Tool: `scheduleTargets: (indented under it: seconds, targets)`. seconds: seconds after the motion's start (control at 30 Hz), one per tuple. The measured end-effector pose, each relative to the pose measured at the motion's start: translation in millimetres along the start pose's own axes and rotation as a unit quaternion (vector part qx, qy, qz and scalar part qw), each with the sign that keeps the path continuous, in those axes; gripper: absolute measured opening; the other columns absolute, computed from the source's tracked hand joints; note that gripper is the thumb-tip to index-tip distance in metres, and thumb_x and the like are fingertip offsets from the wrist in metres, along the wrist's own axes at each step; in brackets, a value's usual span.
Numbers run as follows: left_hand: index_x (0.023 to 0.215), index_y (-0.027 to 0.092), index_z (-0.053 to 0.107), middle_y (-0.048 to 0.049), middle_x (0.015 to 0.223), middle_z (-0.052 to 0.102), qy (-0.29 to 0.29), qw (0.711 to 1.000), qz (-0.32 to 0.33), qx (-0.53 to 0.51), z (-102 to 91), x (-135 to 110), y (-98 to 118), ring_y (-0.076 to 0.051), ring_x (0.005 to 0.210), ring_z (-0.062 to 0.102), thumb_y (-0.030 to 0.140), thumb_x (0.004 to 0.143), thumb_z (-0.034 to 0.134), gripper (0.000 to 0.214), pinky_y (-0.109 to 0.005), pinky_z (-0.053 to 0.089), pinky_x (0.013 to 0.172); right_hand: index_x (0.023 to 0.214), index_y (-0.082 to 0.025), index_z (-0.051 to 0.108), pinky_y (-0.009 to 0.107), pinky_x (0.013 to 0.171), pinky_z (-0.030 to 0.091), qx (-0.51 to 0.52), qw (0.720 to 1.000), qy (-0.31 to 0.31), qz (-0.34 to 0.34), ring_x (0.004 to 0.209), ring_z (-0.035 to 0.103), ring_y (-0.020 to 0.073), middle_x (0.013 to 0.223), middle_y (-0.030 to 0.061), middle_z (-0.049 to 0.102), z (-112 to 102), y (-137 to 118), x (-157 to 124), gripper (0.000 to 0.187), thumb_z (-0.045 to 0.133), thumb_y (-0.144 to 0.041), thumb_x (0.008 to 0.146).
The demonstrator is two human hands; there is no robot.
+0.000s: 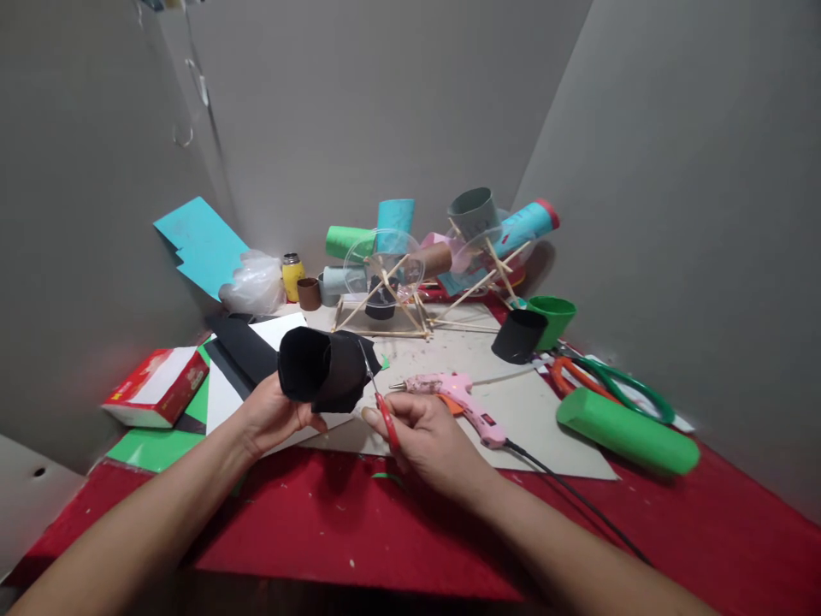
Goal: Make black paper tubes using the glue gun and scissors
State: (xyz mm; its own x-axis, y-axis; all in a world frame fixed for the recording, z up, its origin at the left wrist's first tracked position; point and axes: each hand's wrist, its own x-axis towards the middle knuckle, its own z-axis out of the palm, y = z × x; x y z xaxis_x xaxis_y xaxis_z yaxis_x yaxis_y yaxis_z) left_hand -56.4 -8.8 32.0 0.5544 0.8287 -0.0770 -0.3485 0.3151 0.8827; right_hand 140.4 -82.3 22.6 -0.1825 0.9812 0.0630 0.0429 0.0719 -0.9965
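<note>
My left hand (273,415) is wrapped round a black paper tube (339,368) from below, its open end turned to the left. At the tube's right end the black paper flares out in uneven flaps. My right hand (429,436) grips small red-handled scissors (386,419), their blades pointing up against that flared edge. How far the blades are apart I cannot make out. Just beyond my right hand a pink glue gun (458,398) lies on the pale board (545,436), nozzle to the left.
Stick frames (385,282) carrying clear discs and coloured tubes stand at the back. A black tube (518,336), a green cup (552,321), a green roll (629,432) and green-handled scissors (632,389) are right. Left lies a red box (157,385). The glue-gun cord (577,496) crosses the red table (288,530).
</note>
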Motion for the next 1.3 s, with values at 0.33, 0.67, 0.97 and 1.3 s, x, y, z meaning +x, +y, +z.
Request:
scheduleTargets:
  seconds: [0.33, 0.67, 0.97, 1.3]
  targets:
    - [0.068, 0.014, 0.073, -0.0058, 0.064, 0.069, 0.053, 0.991, 0.051, 0.113, 0.8, -3, 11, -0.019, 0.055, 0.063, 0.025, 0.047, 0.087, 0.028, -0.028, 0.055, 0.044, 0.053, -0.02, 0.037, 0.022, 0.039, 0.019, 0.03, 0.999, -0.035, 0.003, 0.04, 0.028, 0.0062, 0.043, -0.0085, 0.031, -1, -1, -1, 0.047, 0.071, -0.046, 0.075]
    - [0.067, 0.012, 0.07, -0.006, 0.061, 0.067, 0.027, 0.988, 0.056, 0.144, -1.9, -2, 10, -0.019, 0.053, 0.062, 0.025, 0.053, 0.083, 0.023, -0.029, 0.054, 0.045, 0.054, -0.02, 0.038, 0.022, 0.041, 0.02, 0.031, 0.999, -0.04, -0.007, 0.043, 0.027, 0.0065, 0.047, -0.0079, 0.031, -2, -1, -1, 0.045, 0.069, -0.044, 0.077]
    - [0.062, 0.015, 0.069, -0.0024, 0.057, 0.064, 0.005, 0.985, 0.073, 0.155, 9.0, -6, 14, -0.016, 0.054, 0.058, 0.019, 0.048, 0.084, 0.021, -0.026, 0.053, 0.045, 0.054, -0.02, 0.038, 0.022, 0.041, 0.02, 0.023, 0.999, -0.043, -0.01, 0.045, 0.027, 0.0075, 0.047, -0.0073, 0.031, -3, -3, -2, 0.047, 0.067, -0.047, 0.078]
    - [0.07, 0.014, 0.072, -0.0075, 0.062, 0.069, -0.018, 0.985, 0.059, 0.164, -3.5, -3, 14, -0.019, 0.053, 0.063, 0.031, 0.061, 0.077, 0.02, -0.028, 0.052, 0.046, 0.053, -0.02, 0.039, 0.022, 0.04, 0.019, 0.015, 0.999, -0.05, 0.007, 0.041, 0.029, 0.007, 0.044, -0.0078, 0.033, -2, -5, -3, 0.048, 0.069, -0.05, 0.075]
